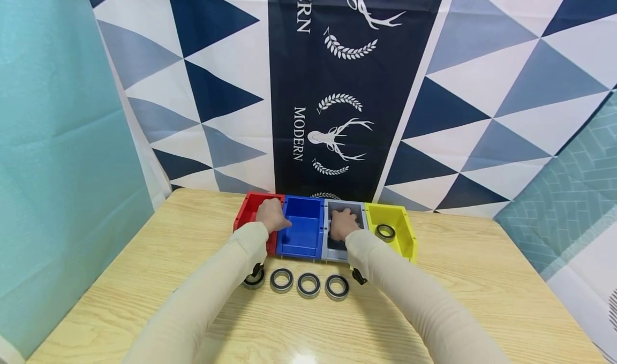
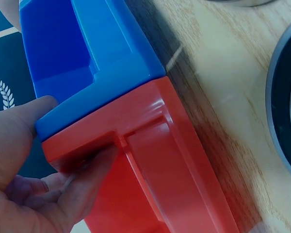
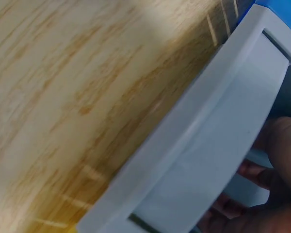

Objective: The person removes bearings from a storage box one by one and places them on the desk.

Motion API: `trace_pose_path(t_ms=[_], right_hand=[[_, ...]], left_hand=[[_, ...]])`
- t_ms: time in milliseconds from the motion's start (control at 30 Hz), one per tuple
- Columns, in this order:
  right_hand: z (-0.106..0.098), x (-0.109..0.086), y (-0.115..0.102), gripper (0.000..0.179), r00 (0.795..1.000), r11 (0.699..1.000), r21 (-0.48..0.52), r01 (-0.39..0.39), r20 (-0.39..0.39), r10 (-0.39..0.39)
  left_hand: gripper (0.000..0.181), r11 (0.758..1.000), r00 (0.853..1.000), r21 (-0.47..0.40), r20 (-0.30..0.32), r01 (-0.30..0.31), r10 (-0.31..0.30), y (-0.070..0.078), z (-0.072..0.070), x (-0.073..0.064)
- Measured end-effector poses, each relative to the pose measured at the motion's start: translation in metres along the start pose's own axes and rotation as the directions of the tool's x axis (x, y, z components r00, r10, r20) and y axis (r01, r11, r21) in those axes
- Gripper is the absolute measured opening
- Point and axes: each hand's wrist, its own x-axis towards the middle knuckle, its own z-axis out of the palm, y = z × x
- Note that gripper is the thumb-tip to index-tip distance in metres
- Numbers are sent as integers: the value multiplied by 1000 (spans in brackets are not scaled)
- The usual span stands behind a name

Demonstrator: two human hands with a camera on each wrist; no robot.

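My left hand (image 1: 272,215) is at the wall where the red bin (image 2: 150,170) meets the blue bin (image 2: 119,43). Its thumb lies over the blue rim while the fingers reach inside the red bin, pinching the paired walls. Down inside the grey bin (image 3: 199,126) is my right hand (image 1: 344,224), with bent fingers (image 3: 254,172) behind the front wall. Whether it holds anything I cannot tell. A ball bearing (image 1: 385,233) lies in the yellow bin (image 1: 408,241). Along the front of the bins, several more bearings (image 1: 308,285) lie flat in a row.
The four-colour row of bins stands side by side near the back of the wooden table (image 1: 299,332). Patterned cloth (image 1: 226,96) hangs close behind it. The left forearm partly covers the leftmost bearing (image 1: 253,279). Each wrist bears a black strap.
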Motion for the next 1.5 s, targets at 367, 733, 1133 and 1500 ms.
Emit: trace_pose_path(t_ms=[367, 733, 1133, 1500], right_hand=[[-3, -9, 6, 50, 991, 994, -15, 105, -84, -105], [-11, -25, 5, 28, 978, 985, -39, 170, -112, -173], [-21, -48, 6, 19, 939, 954, -74, 290, -167, -299], [-23, -58, 13, 22, 913, 931, -121, 346, -185, -363]], left_hand=[[27, 1000, 1000, -5, -2, 9, -9, -3, 1, 1], [26, 1000, 1000, -15, 11, 21, -21, -4, 1, -1], [31, 1000, 1000, -2, -7, 9, -9, -4, 1, -2], [32, 1000, 1000, -4, -24, 0, 0, -3, 3, 1]])
